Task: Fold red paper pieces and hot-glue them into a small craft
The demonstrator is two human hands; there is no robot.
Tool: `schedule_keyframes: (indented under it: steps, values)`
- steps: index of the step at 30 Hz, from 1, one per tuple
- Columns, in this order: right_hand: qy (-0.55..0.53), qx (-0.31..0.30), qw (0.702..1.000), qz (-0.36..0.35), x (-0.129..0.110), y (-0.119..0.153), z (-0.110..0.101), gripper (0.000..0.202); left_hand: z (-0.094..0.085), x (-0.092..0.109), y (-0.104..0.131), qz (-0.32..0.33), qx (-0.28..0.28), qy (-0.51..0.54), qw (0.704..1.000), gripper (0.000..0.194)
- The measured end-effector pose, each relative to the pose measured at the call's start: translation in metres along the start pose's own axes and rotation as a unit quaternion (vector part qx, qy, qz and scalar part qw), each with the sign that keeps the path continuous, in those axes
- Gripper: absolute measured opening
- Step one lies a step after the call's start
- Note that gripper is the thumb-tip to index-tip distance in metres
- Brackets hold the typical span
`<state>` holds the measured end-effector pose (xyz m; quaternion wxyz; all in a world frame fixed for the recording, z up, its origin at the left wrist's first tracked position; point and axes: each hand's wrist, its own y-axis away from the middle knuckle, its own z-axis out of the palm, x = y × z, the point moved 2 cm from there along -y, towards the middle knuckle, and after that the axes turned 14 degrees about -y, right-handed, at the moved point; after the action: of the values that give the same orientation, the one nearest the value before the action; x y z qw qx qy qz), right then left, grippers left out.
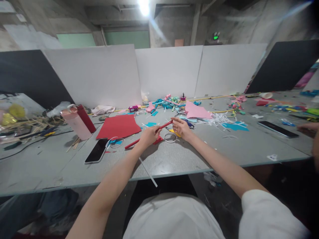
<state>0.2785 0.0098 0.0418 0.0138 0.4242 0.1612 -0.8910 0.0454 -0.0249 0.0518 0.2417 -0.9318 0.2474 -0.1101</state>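
Note:
A thin red stick (pixel 165 125), perhaps rolled paper, spans the gap between my two hands above the table. My left hand (pixel 150 135) pinches its near-left end, fingers closed. At the other end, my right hand (pixel 181 128) holds it between thumb and fingertips. Just below the hands stands a clear ring-shaped roll of tape (pixel 170 137). A second red stick (pixel 132 144) lies by my left wrist, partly hidden behind it. Some red paper (pixel 158 140) shows under the left hand. From beneath my left forearm a narrow white strip (pixel 149 173) sticks out past the table edge.
Left of my hands are a red sheet (pixel 118 126), a phone (pixel 96 151), another tape ring (pixel 116 142) and a pink bottle (pixel 76 123). Beyond lie blue-handled scissors (pixel 189 124), pink paper (pixel 196 110) and white shreds (pixel 219 119). A co-worker's hand (pixel 309 128) rests far right near another phone (pixel 277 129).

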Motion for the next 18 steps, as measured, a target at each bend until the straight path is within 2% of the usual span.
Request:
schedule_keyframes:
  steps: [11, 18]
  values:
    - [-0.053, -0.028, 0.997, 0.040, -0.0045, 0.0016, -0.0013, 0.045, 0.0006, 0.0010, 0.0005, 0.006, 0.014, 0.011, 1.000, 0.034]
    - [-0.045, -0.024, 0.999, 0.011, -0.0041, 0.0011, -0.0037, 0.042, -0.0018, 0.0039, 0.0014, 0.012, 0.017, 0.011, 1.000, 0.033]
